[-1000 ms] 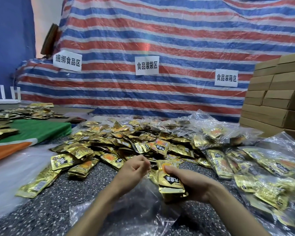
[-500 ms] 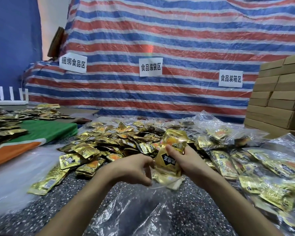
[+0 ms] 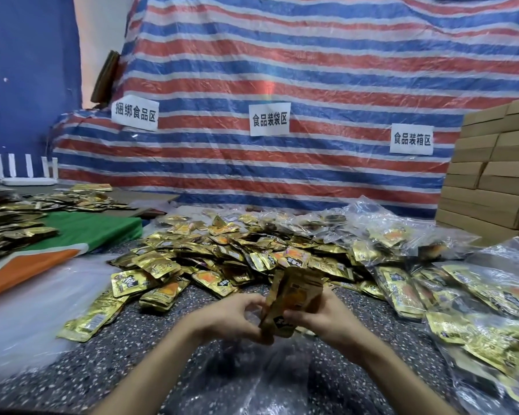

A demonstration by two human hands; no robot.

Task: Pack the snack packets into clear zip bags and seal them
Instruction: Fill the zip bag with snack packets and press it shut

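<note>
A small stack of gold snack packets (image 3: 294,298) stands upright between my two hands, low in the middle of the view. My right hand (image 3: 324,317) grips the stack from the right side. My left hand (image 3: 234,319) holds its lower left edge with curled fingers. Just below the hands lies a crumpled clear zip bag (image 3: 252,375) on the speckled table (image 3: 138,366). Behind the hands spreads a big loose pile of gold packets (image 3: 222,253).
Filled clear bags of packets (image 3: 474,319) are heaped at the right. Stacked cardboard boxes (image 3: 492,181) rise at the far right. A green and orange cloth (image 3: 81,232) with more packets lies at the left, white plastic sheet (image 3: 27,310) beside it. A striped tarp (image 3: 282,85) hangs behind.
The right hand lifted the packet stack from lying flat to upright, and the left hand closed in on its lower edge. The view has shifted a little to the left.
</note>
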